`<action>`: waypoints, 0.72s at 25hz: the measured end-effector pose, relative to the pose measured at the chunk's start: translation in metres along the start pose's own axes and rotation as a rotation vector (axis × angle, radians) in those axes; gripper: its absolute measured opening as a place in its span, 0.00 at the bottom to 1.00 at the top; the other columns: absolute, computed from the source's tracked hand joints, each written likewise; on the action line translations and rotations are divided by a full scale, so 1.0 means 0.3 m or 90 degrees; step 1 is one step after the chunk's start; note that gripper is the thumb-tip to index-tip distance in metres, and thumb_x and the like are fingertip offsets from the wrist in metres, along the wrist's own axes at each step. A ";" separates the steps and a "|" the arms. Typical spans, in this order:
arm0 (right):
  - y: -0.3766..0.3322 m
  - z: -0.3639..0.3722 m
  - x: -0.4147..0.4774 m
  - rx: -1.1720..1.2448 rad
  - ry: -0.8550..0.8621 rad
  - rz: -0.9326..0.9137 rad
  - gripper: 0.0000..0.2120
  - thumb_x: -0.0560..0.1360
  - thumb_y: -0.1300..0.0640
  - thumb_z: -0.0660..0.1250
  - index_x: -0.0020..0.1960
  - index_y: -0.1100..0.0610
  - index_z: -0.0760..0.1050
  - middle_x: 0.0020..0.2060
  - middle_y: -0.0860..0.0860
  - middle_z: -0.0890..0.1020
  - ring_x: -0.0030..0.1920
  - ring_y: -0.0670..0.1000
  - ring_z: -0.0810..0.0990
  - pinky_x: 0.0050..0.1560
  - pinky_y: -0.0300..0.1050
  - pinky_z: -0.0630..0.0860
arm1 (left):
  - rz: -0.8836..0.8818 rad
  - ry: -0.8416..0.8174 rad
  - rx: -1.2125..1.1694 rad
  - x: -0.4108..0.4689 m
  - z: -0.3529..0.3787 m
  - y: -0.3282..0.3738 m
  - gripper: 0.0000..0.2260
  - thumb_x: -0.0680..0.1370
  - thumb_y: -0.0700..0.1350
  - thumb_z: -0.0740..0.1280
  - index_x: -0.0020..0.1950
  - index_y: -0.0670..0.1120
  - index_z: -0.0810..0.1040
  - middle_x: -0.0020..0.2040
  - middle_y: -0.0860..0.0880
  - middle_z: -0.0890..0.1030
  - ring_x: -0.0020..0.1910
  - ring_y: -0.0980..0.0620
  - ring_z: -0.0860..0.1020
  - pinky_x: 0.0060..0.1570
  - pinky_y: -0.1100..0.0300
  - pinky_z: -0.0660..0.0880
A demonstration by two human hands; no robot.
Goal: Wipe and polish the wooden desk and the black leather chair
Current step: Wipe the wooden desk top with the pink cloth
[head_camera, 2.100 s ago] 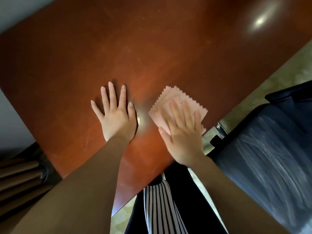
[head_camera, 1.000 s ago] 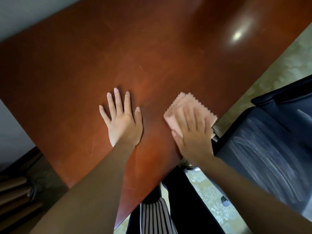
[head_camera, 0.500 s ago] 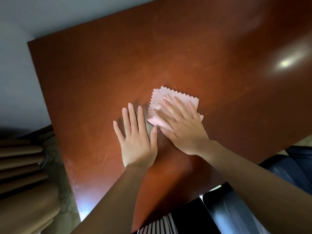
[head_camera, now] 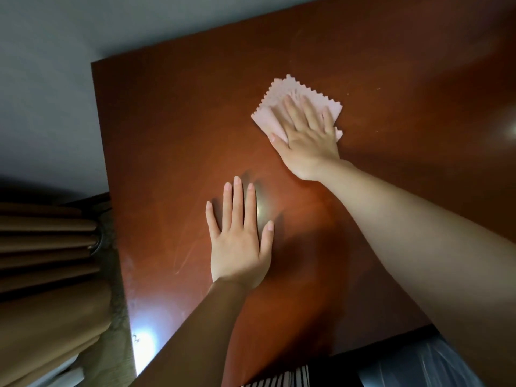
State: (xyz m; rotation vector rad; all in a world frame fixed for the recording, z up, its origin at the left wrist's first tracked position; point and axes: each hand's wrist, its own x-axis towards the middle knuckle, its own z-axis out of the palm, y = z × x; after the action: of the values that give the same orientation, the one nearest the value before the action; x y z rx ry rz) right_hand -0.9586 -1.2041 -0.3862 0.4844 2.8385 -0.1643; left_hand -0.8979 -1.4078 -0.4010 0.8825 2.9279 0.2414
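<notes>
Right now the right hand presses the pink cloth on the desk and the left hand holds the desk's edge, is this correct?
In the head view the left hand lies flat on the desk top, away from its edge; the right hand does press the pink cloth.

Right hand flat, pressing pink cloth onto wooden desk. Left hand flat on desk, apart from cloth. Black chair at lower right.
</notes>
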 end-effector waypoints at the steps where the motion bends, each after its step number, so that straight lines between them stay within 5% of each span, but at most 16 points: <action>1: -0.001 0.009 -0.025 0.002 0.001 -0.004 0.29 0.81 0.41 0.39 0.78 0.49 0.36 0.77 0.47 0.37 0.76 0.49 0.34 0.74 0.55 0.34 | 0.001 0.001 0.000 -0.001 0.000 -0.001 0.29 0.81 0.56 0.43 0.77 0.41 0.55 0.78 0.44 0.53 0.78 0.47 0.48 0.73 0.42 0.46; 4: -0.004 0.060 -0.157 0.023 0.042 -0.030 0.28 0.81 0.41 0.39 0.77 0.50 0.38 0.77 0.48 0.40 0.76 0.49 0.36 0.75 0.56 0.36 | 0.002 0.005 -0.006 -0.001 -0.001 0.000 0.28 0.81 0.56 0.44 0.77 0.41 0.52 0.78 0.44 0.52 0.78 0.47 0.48 0.73 0.42 0.46; 8: -0.045 0.150 -0.401 0.070 0.155 -0.053 0.27 0.81 0.42 0.44 0.78 0.50 0.48 0.77 0.50 0.55 0.77 0.52 0.52 0.74 0.59 0.53 | 0.001 -0.001 -0.016 -0.005 -0.003 -0.003 0.29 0.81 0.56 0.43 0.77 0.40 0.50 0.79 0.44 0.51 0.78 0.49 0.47 0.73 0.44 0.44; 11: -0.063 0.196 -0.578 0.056 0.164 -0.108 0.28 0.82 0.44 0.49 0.78 0.47 0.43 0.76 0.51 0.58 0.76 0.55 0.55 0.71 0.62 0.59 | 0.006 -0.011 -0.026 -0.008 -0.008 -0.004 0.29 0.81 0.57 0.38 0.77 0.41 0.47 0.79 0.45 0.48 0.78 0.49 0.45 0.74 0.45 0.41; 18: 0.011 0.174 -0.569 0.028 0.103 -0.195 0.27 0.80 0.41 0.54 0.77 0.45 0.55 0.76 0.48 0.60 0.76 0.54 0.56 0.71 0.61 0.60 | 0.010 -0.019 0.010 -0.002 -0.009 0.002 0.31 0.82 0.59 0.37 0.77 0.41 0.51 0.78 0.43 0.51 0.78 0.46 0.49 0.73 0.42 0.46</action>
State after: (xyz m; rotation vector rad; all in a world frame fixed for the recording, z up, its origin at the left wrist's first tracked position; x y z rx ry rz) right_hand -0.7896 -1.2619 -0.3907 0.0706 3.0583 -0.2542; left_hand -0.8975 -1.4079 -0.3983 0.9036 2.9011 0.2043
